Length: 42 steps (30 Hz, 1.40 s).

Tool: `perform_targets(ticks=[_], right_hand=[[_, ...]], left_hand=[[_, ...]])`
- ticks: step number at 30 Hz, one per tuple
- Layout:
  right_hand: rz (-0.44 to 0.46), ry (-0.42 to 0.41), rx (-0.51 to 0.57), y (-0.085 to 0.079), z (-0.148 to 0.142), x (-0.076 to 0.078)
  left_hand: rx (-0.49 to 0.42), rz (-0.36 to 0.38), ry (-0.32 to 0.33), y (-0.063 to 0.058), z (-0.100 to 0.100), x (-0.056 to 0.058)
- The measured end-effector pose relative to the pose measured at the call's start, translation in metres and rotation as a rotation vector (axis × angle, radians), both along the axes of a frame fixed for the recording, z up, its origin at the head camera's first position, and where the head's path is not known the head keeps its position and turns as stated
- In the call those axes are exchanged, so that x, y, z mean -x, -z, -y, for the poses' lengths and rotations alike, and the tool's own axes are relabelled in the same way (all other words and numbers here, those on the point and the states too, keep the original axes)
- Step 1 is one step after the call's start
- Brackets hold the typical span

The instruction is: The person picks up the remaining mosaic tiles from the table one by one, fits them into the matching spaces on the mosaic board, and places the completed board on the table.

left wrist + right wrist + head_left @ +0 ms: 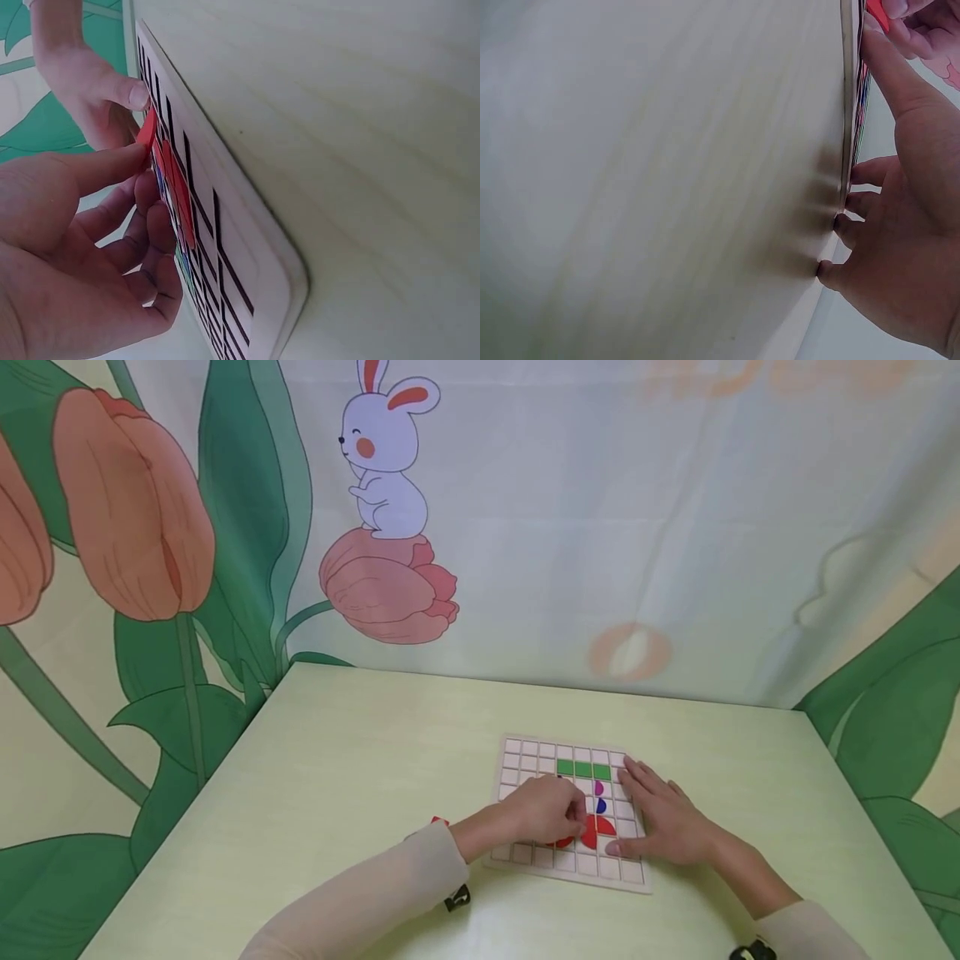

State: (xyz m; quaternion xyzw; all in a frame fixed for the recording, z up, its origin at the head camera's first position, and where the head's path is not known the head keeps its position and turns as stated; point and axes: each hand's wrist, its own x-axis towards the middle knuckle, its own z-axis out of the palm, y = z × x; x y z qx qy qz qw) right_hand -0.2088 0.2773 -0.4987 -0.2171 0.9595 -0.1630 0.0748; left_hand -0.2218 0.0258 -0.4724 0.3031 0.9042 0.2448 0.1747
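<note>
A white grid board (525, 857) with a wooden rim lies flat on the table. My left hand (546, 810) is over its middle and pinches a red tile (148, 129), which stands tilted up from the board in the left wrist view. Other red pieces (178, 191) lie flat in the grid beside it. Spread over the board's right edge, my right hand (671, 818) rests with its thumb on the grid, close to the red tile. Three green squares (583, 768) form a row near the top. Below them are a purple piece (598, 787) and a blue piece (602, 806).
The pale table (360, 752) surrounds the board. Something small and red (439, 819) lies behind my left sleeve, mostly hidden. A printed cloth (540, 527) with a rabbit and tulips hangs behind the table.
</note>
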Motion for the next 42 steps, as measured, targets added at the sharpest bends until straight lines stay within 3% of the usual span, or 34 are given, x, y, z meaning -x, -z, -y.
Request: perform_targets(ticks=[7,15,19,33,37,42], right_hand=[[-0.004,0.001,-0.002,-0.002,-0.002,0.001],[-0.005,-0.005,0.006,-0.005,-0.005,0.004],[-0.004,-0.004,0.0,-0.006,-0.006,0.006],[0.007,-0.003,0.014,0.002,-0.009,0.003],[0.009,-0.001,0.012,0.004,-0.006,0.001],[0.012,0.009,0.023,0.002,-0.003,0.001]], left_hand=[[0.04,-0.063,0.057,-0.002,-0.003,0.003],[0.029,-0.164,0.203,-0.001,-0.006,0.009],[0.056,-0.194,0.237,0.001,-0.008,0.009],[0.078,-0.214,0.225,0.003,-0.011,0.004],[0.036,-0.191,0.22,-0.002,0.004,0.005],[-0.026,-0.095,0.163,-0.012,0.036,0.014]])
